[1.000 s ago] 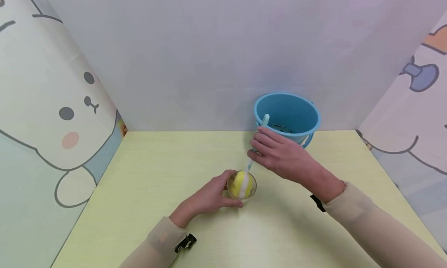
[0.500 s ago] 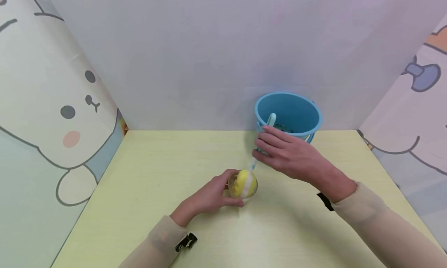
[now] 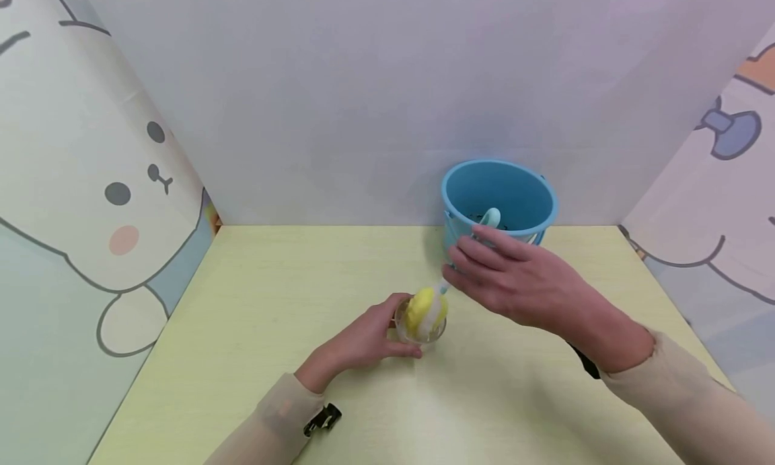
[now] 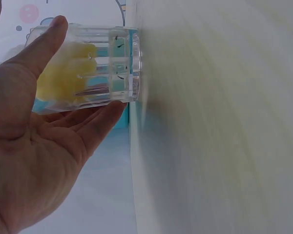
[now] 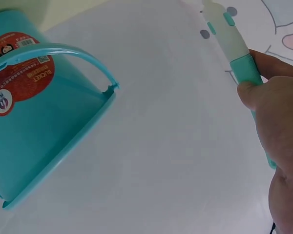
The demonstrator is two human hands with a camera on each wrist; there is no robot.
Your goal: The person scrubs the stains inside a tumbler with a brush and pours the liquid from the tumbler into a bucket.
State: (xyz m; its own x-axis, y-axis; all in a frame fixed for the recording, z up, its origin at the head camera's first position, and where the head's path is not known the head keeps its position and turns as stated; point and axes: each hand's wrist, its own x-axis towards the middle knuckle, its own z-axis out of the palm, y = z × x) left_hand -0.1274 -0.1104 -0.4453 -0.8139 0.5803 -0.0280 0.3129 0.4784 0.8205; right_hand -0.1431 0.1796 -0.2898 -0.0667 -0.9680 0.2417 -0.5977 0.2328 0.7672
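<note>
Since half a second ago, our right hand (image 3: pixel 514 276) has shifted right, leaning the turquoise-and-white sponge brush (image 5: pixel 245 68) further over, and its yellow-and-white head (image 3: pixel 419 310) has moved slightly too. We grip the brush's handle between thumb and fingers. Our left hand (image 3: pixel 363 340) has stayed put, thumb and fingers holding the clear ridged glass (image 4: pixel 112 63) upright on the pale yellow table (image 3: pixel 272 270). We see the head at least partly inside that glass. Beyond, a blue bucket (image 3: pixel 496 179) with a red label (image 5: pixel 31 80) stands near the back wall (image 3: pixel 303 101).
</note>
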